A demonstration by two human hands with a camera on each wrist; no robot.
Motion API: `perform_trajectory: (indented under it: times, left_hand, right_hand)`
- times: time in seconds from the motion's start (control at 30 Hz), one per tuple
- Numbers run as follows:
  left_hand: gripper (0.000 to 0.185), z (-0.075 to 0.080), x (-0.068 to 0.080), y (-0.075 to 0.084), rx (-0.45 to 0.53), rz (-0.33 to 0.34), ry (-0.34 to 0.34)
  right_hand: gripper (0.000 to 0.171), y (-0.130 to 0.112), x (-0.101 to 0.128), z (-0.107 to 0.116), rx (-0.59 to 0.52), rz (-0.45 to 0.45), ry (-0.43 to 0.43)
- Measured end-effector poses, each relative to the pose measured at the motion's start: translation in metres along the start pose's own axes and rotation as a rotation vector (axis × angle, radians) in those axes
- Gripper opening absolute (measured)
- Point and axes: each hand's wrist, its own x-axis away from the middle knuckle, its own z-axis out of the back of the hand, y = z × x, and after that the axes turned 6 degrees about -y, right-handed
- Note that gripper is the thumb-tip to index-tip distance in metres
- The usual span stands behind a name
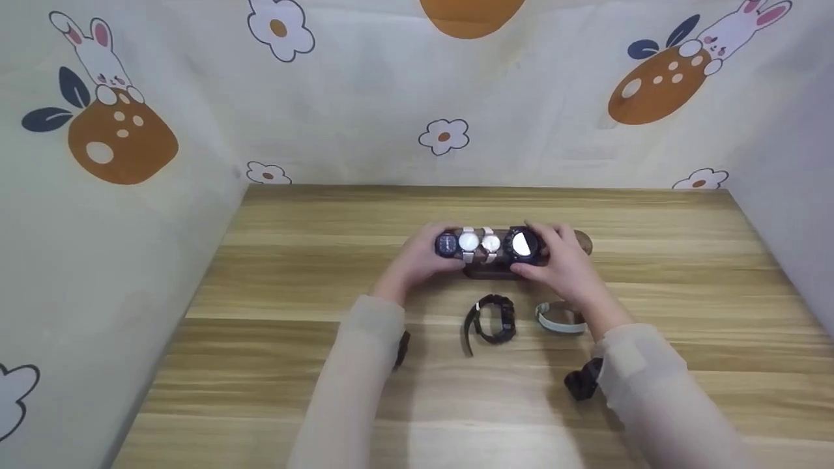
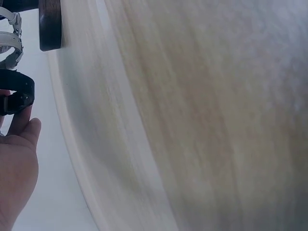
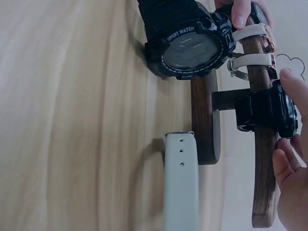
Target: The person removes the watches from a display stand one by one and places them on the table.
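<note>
Wooden watch stand (image 1: 582,242) between both hands, apparently gripping watches at its ends.

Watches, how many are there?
6: four on the wooden stand; two on the table. Sleeves may hide more.

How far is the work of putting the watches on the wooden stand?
Three watches already sit on the wooden stand. The right hand is fitting a fourth, the black watch, while the left hand holds the stand's other end. A black sport watch and a pale strap remain on the table.
</note>
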Motion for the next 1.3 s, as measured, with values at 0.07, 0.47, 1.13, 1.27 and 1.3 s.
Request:
perform_trajectory:
  times: [0.07, 0.47, 1.13, 1.27, 1.3]
  left_hand:
    - [0.068, 0.0005, -0.0004, 0.0002, -0.006, -0.002, -0.001]
    - [0.071, 0.0002, 0.0003, -0.0014, -0.006, -0.007, 0.010]
    - [0.065, -0.0021, 0.0026, -0.0059, 0.065, -0.013, 0.037]
    - [0.065, -0.0026, 0.0006, -0.0047, 0.074, -0.010, 0.034]
    - [0.065, -0.0025, 0.0003, -0.0042, 0.076, -0.008, 0.033]
  right_hand:
    - [0.086, -0.0010, -0.0023, 0.0002, 0.032, -0.013, -0.013]
    - [0.071, -0.0042, -0.0091, -0.0022, 0.077, -0.007, -0.005]
    - [0.071, -0.0037, -0.0098, -0.0073, 0.075, -0.037, 0.006]
    - [0.071, -0.0030, -0.0084, -0.0056, 0.070, -0.036, 0.014]
    - [0.072, -0.0030, -0.0082, -0.0051, 0.070, -0.037, 0.012]
